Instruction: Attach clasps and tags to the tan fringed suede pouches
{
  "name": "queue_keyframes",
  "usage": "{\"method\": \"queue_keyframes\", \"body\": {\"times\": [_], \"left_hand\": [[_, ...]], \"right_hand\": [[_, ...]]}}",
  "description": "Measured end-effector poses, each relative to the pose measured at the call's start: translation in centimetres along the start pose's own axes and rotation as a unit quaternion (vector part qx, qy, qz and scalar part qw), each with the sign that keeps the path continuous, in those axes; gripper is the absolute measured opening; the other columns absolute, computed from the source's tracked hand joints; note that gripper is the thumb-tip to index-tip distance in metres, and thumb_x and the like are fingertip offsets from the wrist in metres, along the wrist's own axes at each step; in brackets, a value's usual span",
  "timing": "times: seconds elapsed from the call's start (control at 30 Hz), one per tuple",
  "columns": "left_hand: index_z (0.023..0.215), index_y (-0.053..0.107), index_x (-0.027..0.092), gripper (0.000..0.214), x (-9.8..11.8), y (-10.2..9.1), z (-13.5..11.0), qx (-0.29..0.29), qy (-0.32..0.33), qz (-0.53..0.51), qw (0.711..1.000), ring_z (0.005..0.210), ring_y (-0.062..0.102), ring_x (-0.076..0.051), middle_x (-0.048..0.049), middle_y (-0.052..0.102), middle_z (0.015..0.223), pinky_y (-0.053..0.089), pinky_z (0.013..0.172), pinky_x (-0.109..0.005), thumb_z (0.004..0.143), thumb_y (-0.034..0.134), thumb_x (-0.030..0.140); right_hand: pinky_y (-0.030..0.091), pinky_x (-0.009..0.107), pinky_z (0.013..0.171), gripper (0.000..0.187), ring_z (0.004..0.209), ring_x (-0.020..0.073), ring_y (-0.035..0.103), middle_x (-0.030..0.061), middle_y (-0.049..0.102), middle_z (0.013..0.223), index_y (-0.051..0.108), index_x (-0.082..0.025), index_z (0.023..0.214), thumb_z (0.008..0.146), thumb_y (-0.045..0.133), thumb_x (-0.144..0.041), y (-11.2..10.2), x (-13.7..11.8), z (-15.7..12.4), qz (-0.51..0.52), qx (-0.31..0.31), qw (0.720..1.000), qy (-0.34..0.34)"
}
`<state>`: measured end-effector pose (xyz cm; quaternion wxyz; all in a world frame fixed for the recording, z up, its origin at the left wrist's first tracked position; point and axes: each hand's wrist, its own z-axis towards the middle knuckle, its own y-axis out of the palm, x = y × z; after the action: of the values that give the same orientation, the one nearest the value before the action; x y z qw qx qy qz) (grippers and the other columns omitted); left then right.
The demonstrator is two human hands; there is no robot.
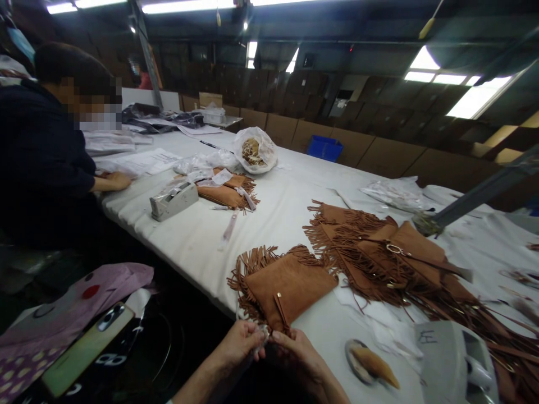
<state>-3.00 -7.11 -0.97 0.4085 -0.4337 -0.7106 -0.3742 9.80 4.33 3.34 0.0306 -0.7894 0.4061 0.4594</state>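
My left hand point(241, 341) and my right hand point(298, 343) meet at the table's near edge, fingers pinched together on a small pale piece point(265, 333) that I cannot make out. It sits at the near corner of a brown suede fringed bag point(286, 285) lying flat on the white table point(278, 207). To its right a pile of the same fringed bags point(391, 252) spreads out, with metal clasps and straps showing.
A grey tape dispenser point(174, 198) and more brown bags point(225, 191) lie further up the table. A person in a dark top sits at the left. A white plastic bag point(255, 149) stands behind. A phone point(86, 349) lies on cloth at lower left. A grey dispenser point(455, 359) stands at lower right.
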Motion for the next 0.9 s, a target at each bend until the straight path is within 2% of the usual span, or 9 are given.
{"method": "queue_keyframes", "body": {"times": [0.1, 0.2, 0.37, 0.5, 0.6, 0.67, 0.73, 0.83, 0.9], "left_hand": [[0.063, 0.058, 0.015, 0.048, 0.1, -0.9, -0.3, 0.0, 0.0, 0.029, 1.0, 0.044, 0.046, -0.01, -0.001, 0.06, 0.053, 0.031, 0.048, -0.023, 0.069, 0.061, 0.062], [0.064, 0.061, 0.015, 0.038, 1.0, -1.8, -1.0, 0.001, 0.012, 0.057, 0.998, 0.045, 0.048, -0.01, 0.0005, 0.06, 0.054, 0.032, 0.05, -0.023, 0.072, 0.062, 0.053], [0.067, 0.064, 0.018, 0.034, 2.5, -2.2, -3.1, 0.144, 0.093, 0.156, 0.973, 0.056, 0.055, -0.014, 0.0003, 0.061, 0.058, 0.037, 0.057, -0.025, 0.082, 0.053, 0.046], [0.07, 0.063, 0.015, 0.046, 0.4, -2.0, -4.3, 0.2, 0.022, 0.052, 0.978, 0.052, 0.056, -0.015, -0.0033, 0.065, 0.06, 0.038, 0.052, -0.025, 0.077, 0.053, 0.059], [0.071, 0.062, 0.014, 0.051, -1.5, -2.5, -4.5, 0.18, 0.004, 0.016, 0.984, 0.052, 0.057, -0.015, -0.0044, 0.066, 0.062, 0.037, 0.05, -0.024, 0.075, 0.054, 0.064], [0.072, 0.063, 0.013, 0.05, -2.0, -3.0, -4.6, 0.165, 0.02, 0.028, 0.986, 0.054, 0.058, -0.015, -0.0046, 0.067, 0.063, 0.038, 0.052, -0.024, 0.077, 0.054, 0.062], [0.072, 0.065, 0.013, 0.049, -1.8, -3.4, -4.8, 0.159, 0.035, 0.053, 0.985, 0.056, 0.059, -0.016, -0.0046, 0.067, 0.064, 0.04, 0.053, -0.024, 0.079, 0.053, 0.06], [0.08, 0.071, 0.017, 0.041, -1.3, -3.6, -5.2, 0.178, 0.082, 0.134, 0.971, 0.067, 0.064, -0.019, -0.005, 0.072, 0.075, 0.045, 0.063, -0.026, 0.085, 0.051, 0.053], [0.09, 0.073, 0.022, 0.032, -1.3, -3.4, -5.5, 0.201, 0.132, 0.196, 0.951, 0.079, 0.066, -0.022, -0.0043, 0.074, 0.086, 0.046, 0.072, -0.027, 0.088, 0.05, 0.045]], "right_hand": [[0.029, 0.016, 0.038, 0.039, 0.043, 0.0066, 0.049, -0.0036, 0.056, 0.053, 0.063, -0.013, 0.069, 0.062, 0.08, -0.048, -1.3, -0.2, 0.5, 0.026, 0.051, 0.998, 0.026], [0.025, 0.015, 0.034, 0.039, 0.036, 0.0036, 0.041, -0.0039, 0.053, 0.045, 0.059, -0.013, 0.058, 0.061, 0.082, -0.044, -1.5, -0.1, 1.7, 0.018, 0.104, 0.994, 0.016], [0.042, 0.018, 0.04, 0.038, 0.041, 0.007, 0.049, -0.0045, 0.055, 0.047, 0.053, -0.017, 0.054, 0.054, 0.088, -0.034, 1.6, 2.3, 3.2, 0.149, 0.194, 0.969, -0.039], [0.049, 0.019, 0.046, 0.042, 0.049, 0.0093, 0.056, -0.004, 0.058, 0.052, 0.053, -0.019, 0.058, 0.05, 0.089, -0.039, 4.4, 4.9, 3.1, 0.196, 0.203, 0.957, -0.063], [0.046, 0.017, 0.045, 0.044, 0.047, 0.0087, 0.056, -0.0002, 0.061, 0.054, 0.056, -0.016, 0.058, 0.054, 0.084, -0.05, 4.7, 5.5, 2.6, 0.114, 0.17, 0.978, -0.035], [0.039, 0.019, 0.037, 0.049, 0.039, 0.0089, 0.052, 0.0029, 0.061, 0.05, 0.059, -0.015, 0.057, 0.062, 0.075, -0.061, 3.9, 5.0, 2.0, -0.01, 0.114, 0.993, 0.016], [0.03, 0.021, 0.032, 0.055, 0.031, 0.0096, 0.046, 0.0026, 0.057, 0.042, 0.058, -0.016, 0.052, 0.069, 0.063, -0.067, 2.9, 4.0, 1.2, -0.147, 0.086, 0.985, 0.029], [0.039, 0.025, 0.044, 0.046, 0.043, 0.0144, 0.053, 0.0032, 0.06, 0.049, 0.064, -0.018, 0.056, 0.076, 0.061, -0.06, 2.2, 1.9, -0.1, -0.288, 0.132, 0.938, -0.143], [0.046, 0.028, 0.062, 0.029, 0.065, 0.0192, 0.06, 0.0053, 0.067, 0.068, 0.072, -0.02, 0.076, 0.081, 0.062, -0.047, 2.6, 0.3, -0.6, -0.354, 0.141, 0.877, -0.292]]}}
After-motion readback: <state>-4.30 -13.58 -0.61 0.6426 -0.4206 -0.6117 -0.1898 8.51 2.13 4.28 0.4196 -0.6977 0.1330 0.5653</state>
